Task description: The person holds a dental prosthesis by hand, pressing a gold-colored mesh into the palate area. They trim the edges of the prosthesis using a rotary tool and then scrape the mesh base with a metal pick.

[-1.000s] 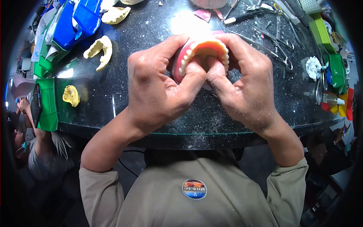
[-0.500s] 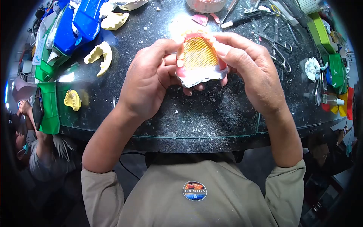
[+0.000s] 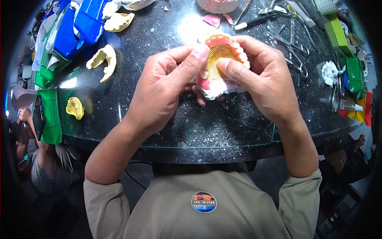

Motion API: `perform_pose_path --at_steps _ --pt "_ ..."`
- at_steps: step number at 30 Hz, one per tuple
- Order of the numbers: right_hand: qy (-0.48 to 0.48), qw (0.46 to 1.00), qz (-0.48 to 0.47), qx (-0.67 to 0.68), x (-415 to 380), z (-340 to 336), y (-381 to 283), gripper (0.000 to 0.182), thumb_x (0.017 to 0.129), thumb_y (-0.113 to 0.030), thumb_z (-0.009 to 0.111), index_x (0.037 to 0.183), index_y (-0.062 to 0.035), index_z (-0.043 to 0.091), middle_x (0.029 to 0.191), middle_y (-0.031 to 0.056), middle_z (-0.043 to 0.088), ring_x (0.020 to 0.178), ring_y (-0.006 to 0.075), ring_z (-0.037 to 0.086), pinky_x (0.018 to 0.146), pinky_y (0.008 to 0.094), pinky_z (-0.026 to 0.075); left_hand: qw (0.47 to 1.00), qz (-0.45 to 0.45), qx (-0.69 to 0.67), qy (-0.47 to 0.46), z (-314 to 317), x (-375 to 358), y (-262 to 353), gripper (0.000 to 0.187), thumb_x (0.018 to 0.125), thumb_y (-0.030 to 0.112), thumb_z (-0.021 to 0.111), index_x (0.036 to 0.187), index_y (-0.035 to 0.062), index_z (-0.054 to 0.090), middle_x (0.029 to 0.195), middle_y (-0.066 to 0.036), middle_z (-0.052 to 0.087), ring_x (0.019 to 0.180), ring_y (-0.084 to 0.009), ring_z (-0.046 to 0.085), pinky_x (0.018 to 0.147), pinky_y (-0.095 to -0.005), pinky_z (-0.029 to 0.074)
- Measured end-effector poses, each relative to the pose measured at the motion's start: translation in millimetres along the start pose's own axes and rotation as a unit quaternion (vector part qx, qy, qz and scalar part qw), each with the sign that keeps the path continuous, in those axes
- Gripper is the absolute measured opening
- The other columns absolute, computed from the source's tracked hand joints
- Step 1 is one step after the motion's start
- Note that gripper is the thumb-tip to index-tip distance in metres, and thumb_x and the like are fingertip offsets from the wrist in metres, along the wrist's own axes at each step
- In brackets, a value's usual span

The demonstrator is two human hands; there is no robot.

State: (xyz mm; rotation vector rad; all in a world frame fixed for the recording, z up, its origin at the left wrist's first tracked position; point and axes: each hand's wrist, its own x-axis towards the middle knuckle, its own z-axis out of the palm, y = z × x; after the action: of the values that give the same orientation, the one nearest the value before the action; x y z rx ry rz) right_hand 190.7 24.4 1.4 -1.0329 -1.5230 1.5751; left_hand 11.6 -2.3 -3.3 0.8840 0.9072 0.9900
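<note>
Above the black bench I hold an upper denture (image 3: 217,51) between both hands. It has a row of teeth, pink wax at the gum, a gold-coloured mesh over the palate and white plaster along its near edge. My left hand (image 3: 165,81) grips its left side, thumb on the teeth and fingers underneath. With its thumb resting on the mesh, my right hand (image 3: 270,77) is closed round the right side. The fingers behind the denture are partly hidden.
Yellow plaster pieces (image 3: 104,63) lie on the left, near blue (image 3: 89,22) and green (image 3: 51,115) trays. Pink wax scraps (image 3: 211,20) and a round tub (image 3: 218,4) are at the back. Scissors-like tools (image 3: 292,46) and crumpled white paper (image 3: 329,73) lie right. Another person sits far left.
The denture has turned and shifted slightly right, showing more teeth on its right side. My right thumb has moved onto the mesh, and my left thumb has come over the left edge.
</note>
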Motion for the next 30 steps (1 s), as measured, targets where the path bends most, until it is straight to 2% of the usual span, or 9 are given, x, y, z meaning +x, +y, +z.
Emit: perform_pose_path --at_steps 5,7,8,12,16,19,22,28,30 --pt "-0.006 1.0 0.014 0.012 0.2 -0.6 -2.0 0.025 0.087 -0.008 0.06 0.109 0.0019 0.055 0.094 0.0059 0.064 0.083 0.0079 0.061 0.073 0.0226 0.051 0.997 0.036 0.068 0.011 3.4 -2.7 4.2 0.029 0.093 0.018 0.054 0.108 -0.0068 0.057 0.078 -0.004 0.061 0.063 -0.0057 0.057 0.056 -0.0202 0.049" --pt "-0.002 1.0 0.005 0.013 -1.3 1.4 -1.5 0.025 0.086 -0.006 0.061 0.109 0.0021 0.055 0.094 0.0062 0.063 0.085 0.0083 0.061 0.074 0.0229 0.051 0.996 0.064 0.063 0.019 10.0 -4.9 -1.3 0.026 0.089 0.007 0.057 0.11 -0.0082 0.055 0.079 -0.004 0.062 0.064 -0.0056 0.057 0.056 -0.0182 0.047" --pt "0.0 1.0 0.001 0.013 -2.0 2.5 -1.2 0.025 0.086 -0.005 0.061 0.109 0.0022 0.054 0.094 0.0064 0.063 0.086 0.0085 0.061 0.075 0.023 0.051 0.997 0.055 0.052 0.005 7.0 -5.4 -1.2 0.028 0.085 0.0 0.057 0.111 -0.0094 0.054 0.083 -0.006 0.063 0.069 -0.0059 0.059 0.061 -0.0179 0.048" --pt "0.008 1.0 -0.026 -0.004 -3.6 8.8 -1.1 0.025 0.084 0.001 0.062 0.107 0.0035 0.053 0.095 0.0075 0.063 0.088 0.0099 0.061 0.078 0.0229 0.05 0.976 0.137 0.162 0.037 11.1 -6.3 -6.2 0.03 0.081 -0.002 0.055 0.111 -0.0102 0.054 0.086 -0.008 0.065 0.078 -0.0061 0.06 0.069 -0.0193 0.05" --pt "0.032 0.996 -0.078 -0.039 -5.6 16.0 2.0 0.024 0.084 0.003 0.061 0.106 0.0038 0.053 0.096 0.0077 0.062 0.091 0.0101 0.061 0.08 0.0234 0.05 0.958 0.193 0.204 0.065 11.6 -7.7 -9.8 0.028 0.08 -0.002 0.055 0.107 -0.009 0.057 0.084 -0.007 0.065 0.073 -0.0057 0.06 0.063 -0.0185 0.05" --pt "0.039 0.99 -0.105 -0.09 -8.7 17.8 1.4 0.025 0.084 0.003 0.06 0.107 0.0038 0.053 0.096 0.0077 0.062 0.091 0.0105 0.061 0.082 0.0236 0.049 0.944 0.182 0.271 0.049 12.0 -13.2 -3.3 0.031 0.083 -0.002 0.048 0.112 -0.0104 0.054 0.096 -0.01 0.063 0.088 -0.0123 0.059 0.081 -0.0251 0.047" --pt "0.04 0.983 -0.12 -0.13 -12.1 18.9 0.5 0.026 0.083 0.003 0.059 0.108 0.0038 0.052 0.098 0.0079 0.062 0.093 0.0108 0.06 0.084 0.0238 0.048 0.926 0.228 0.298 0.046 7.2 -13.4 -6.6 0.031 0.082 -0.004 0.046 0.112 -0.0109 0.054 0.096 -0.011 0.063 0.088 -0.0124 0.059 0.081 -0.0252 0.047" --pt "0.038 0.981 -0.14 -0.132 -13.4 19.5 2.1 0.026 0.084 0.003 0.058 0.109 0.0037 0.051 0.099 0.008 0.06 0.095 0.0109 0.059 0.083 0.0239 0.048 0.89 0.261 0.371 0.045 6.6 -15.3 -2.1 0.031 0.082 -0.004 0.046 0.111 -0.0113 0.054 0.097 -0.011 0.063 0.089 -0.0127 0.059 0.082 -0.0249 0.047" --pt "0.029 0.982 -0.127 -0.134 -11.3 17.1 0.6 0.027 0.084 0.002 0.058 0.11 0.0035 0.051 0.099 0.008 0.06 0.094 0.0107 0.059 0.082 0.0237 0.049 0.898 0.297 0.317 0.065 5.0 -7.1 -9.9 0.031 0.077 -0.002 0.053 0.107 -0.0106 0.056 0.086 -0.011 0.065 0.077 -0.0112 0.062 0.07 -0.0237 0.049"
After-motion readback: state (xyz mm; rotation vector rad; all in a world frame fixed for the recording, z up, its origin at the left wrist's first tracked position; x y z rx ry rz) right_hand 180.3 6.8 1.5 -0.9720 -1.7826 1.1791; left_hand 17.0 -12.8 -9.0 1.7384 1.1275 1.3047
